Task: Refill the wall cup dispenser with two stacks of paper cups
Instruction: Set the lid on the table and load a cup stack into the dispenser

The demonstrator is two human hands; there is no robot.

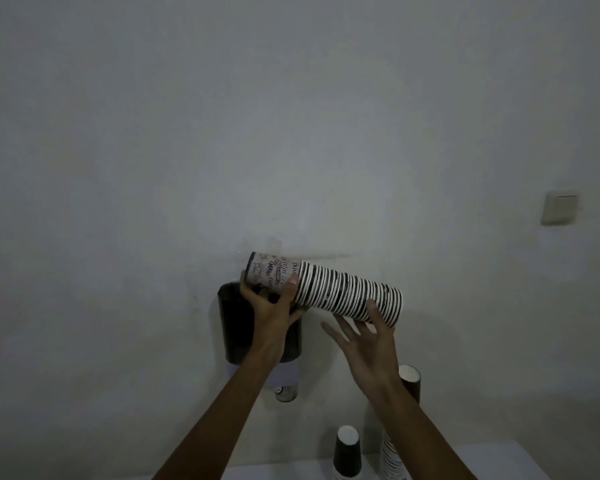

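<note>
The left hand (pixel 269 306) is clamped around the printed end cup of a long stack of nested paper cups with black-and-white striped rims (pixel 340 292), thumb on the near side and fingers wrapped round the far side. The stack lies almost level in the air before the grey wall, its printed end at nine o'clock and its open end at three o'clock, dipping slightly. The right hand (pixel 369 344) has its fingers spread wide apart, fingertips touching the underside of the stack near the three o'clock end, gripping nothing. Behind the left hand hangs the dark cylindrical wall cup dispenser (pixel 236 320), partly hidden by that wrist. At six o'clock a white tabletop (pixel 482 459) bears an upside-down black cup (pixel 347 452) and a second striped cup stack (pixel 390 455), half covered by the right forearm. A pale wall switch (pixel 560 207) sits at three o'clock
</note>
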